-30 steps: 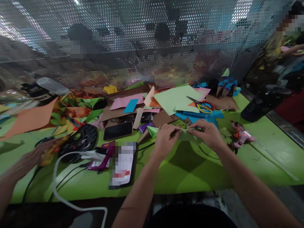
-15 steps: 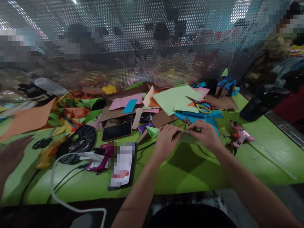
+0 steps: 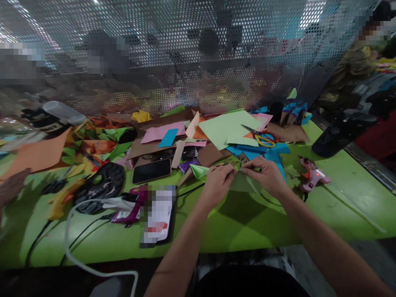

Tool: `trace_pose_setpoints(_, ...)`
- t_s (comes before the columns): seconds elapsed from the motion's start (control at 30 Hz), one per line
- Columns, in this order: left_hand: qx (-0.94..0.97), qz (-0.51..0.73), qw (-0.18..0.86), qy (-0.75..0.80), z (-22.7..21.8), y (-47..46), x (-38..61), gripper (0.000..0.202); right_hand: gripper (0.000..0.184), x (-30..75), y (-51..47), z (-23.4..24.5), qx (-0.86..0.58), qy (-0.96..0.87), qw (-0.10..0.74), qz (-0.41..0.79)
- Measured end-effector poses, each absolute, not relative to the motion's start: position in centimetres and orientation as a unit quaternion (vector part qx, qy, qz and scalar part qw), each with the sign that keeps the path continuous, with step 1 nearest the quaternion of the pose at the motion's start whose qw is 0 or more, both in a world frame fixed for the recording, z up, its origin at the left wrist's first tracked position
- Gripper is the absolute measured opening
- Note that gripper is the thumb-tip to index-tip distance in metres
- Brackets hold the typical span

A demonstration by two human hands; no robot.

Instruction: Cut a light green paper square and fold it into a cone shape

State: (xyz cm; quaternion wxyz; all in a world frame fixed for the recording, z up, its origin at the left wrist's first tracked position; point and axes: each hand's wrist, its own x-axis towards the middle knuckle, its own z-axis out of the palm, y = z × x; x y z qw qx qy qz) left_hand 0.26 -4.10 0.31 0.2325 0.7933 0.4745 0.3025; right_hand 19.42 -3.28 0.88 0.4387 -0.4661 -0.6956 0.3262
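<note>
My left hand (image 3: 218, 181) and my right hand (image 3: 266, 175) pinch a folded piece of green paper (image 3: 244, 182) between them, just above the green table (image 3: 247, 231). Both hands have their fingers closed on the paper's upper edge, close together. A small green paper cone (image 3: 198, 170) lies just left of my left hand. A pink glue gun (image 3: 312, 177) lies on the table right of my right hand. Scissors with red and yellow handles (image 3: 262, 138) rest on the paper sheets behind my hands.
Coloured paper sheets and scraps (image 3: 229, 128) cover the far half of the table. A dark phone (image 3: 152, 170), a black disc (image 3: 102, 185), a purple tool (image 3: 130, 206) and a white cable (image 3: 74, 255) lie to the left. Another person's hand (image 3: 10, 187) is at the left edge. A perforated metal screen (image 3: 185, 53) stands behind.
My hands moved closer together on the green paper. The other person's hand at the left drew back from the yellow thing toward the frame edge.
</note>
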Motion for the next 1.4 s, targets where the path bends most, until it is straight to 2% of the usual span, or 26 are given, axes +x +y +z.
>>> trace_pose_setpoints(0.17,0.659,0.438,0.351,0.500,-0.3,-3.8,0.0,0.028,0.034,19.9,-3.3,1.6,-0.426,-0.582,0.501,0.478)
trace_pose_setpoints(0.37,0.567,0.490,0.415,0.516,-0.9,-3.7,0.1,0.032,0.040,19.5,-3.0,1.0,-0.384,-0.556,0.524,0.519)
trace_pose_setpoints(0.6,0.570,0.398,0.456,0.555,-1.2,-4.0,0.5,0.036,0.016,19.1,-3.1,0.9,-0.437,-0.584,0.535,0.425)
trace_pose_setpoints(0.77,0.560,0.401,0.464,0.557,-1.2,-4.2,0.7,0.039,0.019,18.9,-3.2,0.8,-0.442,-0.618,0.535,0.370)
trace_pose_setpoints(0.97,0.567,0.417,0.459,0.542,-0.9,-4.3,0.9,0.040,0.008,19.0,-3.2,0.7,-0.439,-0.659,0.541,0.285)
trace_pose_setpoints(1.23,0.591,0.427,0.469,0.498,-1.1,-4.2,1.2,0.036,0.014,18.8,-3.8,0.5,-0.414,-0.748,0.496,0.153)
trace_pose_setpoints(1.4,0.618,0.415,0.451,0.492,-1.1,-4.2,1.2,0.034,0.016,18.7,-3.9,0.4,-0.419,-0.757,0.482,0.139)
